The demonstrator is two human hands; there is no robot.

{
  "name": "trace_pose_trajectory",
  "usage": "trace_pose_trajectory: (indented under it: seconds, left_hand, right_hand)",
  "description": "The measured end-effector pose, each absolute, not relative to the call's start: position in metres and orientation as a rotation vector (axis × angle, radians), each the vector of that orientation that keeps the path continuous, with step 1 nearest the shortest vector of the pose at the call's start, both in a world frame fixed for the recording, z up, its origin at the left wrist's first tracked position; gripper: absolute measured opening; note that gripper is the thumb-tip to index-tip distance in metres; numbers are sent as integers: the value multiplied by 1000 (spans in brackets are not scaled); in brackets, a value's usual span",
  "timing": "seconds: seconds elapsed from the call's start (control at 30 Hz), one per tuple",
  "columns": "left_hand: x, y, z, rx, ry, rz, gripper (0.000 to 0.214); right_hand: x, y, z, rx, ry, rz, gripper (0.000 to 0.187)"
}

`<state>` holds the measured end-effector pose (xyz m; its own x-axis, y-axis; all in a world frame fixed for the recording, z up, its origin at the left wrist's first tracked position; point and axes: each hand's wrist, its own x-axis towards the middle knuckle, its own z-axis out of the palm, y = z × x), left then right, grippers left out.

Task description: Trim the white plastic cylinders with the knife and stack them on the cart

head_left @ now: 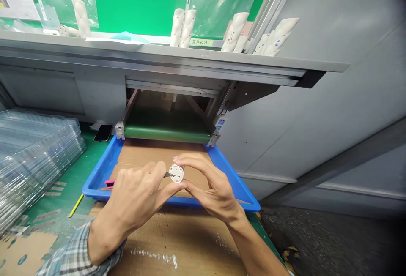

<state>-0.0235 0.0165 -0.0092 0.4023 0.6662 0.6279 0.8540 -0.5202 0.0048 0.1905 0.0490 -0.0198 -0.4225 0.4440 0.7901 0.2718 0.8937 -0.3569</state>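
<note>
1. A small white round part (176,173) is held above the near half of the blue tray (95,181). It is pinched at its rim between the thumb and fingertips of the right hand (211,188).
2. A thin tool with a pink handle (109,183) is gripped in the closed left hand (136,195), also over the tray. Its dark tip is laid against the face of the part.
3. The part is judged to be light, stiff moulded plastic, smooth and rather slippery. It is best taken by the rim, so that the face is left free. Thin edges could be marked by a sharp tip.
4. The tray is lined with brown cardboard and rests on a green surface (68,174). A cardboard sheet (177,242) is spread just in front of the tray.
5. A green conveyor belt (166,133) ends at the tray's far rim, and a dark phone (103,132) lies just beyond its far left corner.
6. Left of the tray, a stack of clear plastic trays (34,157) is piled, with a yellow stick (76,205) near the tray's near left corner.
7. Above and behind the tray, a grey shelf (158,54) carries white tubes (183,28). Right of the tray, grey wall panels and floor are seen.
</note>
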Motion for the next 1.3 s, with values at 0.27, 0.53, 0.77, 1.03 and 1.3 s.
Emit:
trace_pose_trajectory:
  seconds: [0.27, 0.53, 0.77, 1.03, 1.3]
  left_hand:
    - [-21, 15, -10, -2333, -1341, -860, 53]
    - [-17, 14, -11, -2298, -1325, -903, 54]
    - [-14, 11, -9, -2332, -1344, -883, 55]
    - [-11, 11, -12, -2393, -1353, -886, 57]
    - [-22, 13, -6, -2653, -1350, -1153, 48]
  right_hand:
    - [185, 44, -22, -578, -1972, 68, 26]
    - [176, 41, -29, -601, -1875, -100, 24]
    - [171, 40, -35, -575, -1811, -236, 29]
    - [168, 40, -40, -584, -1762, -288, 31]
    - [169, 38, -33, -688, -1776, -173, 33]
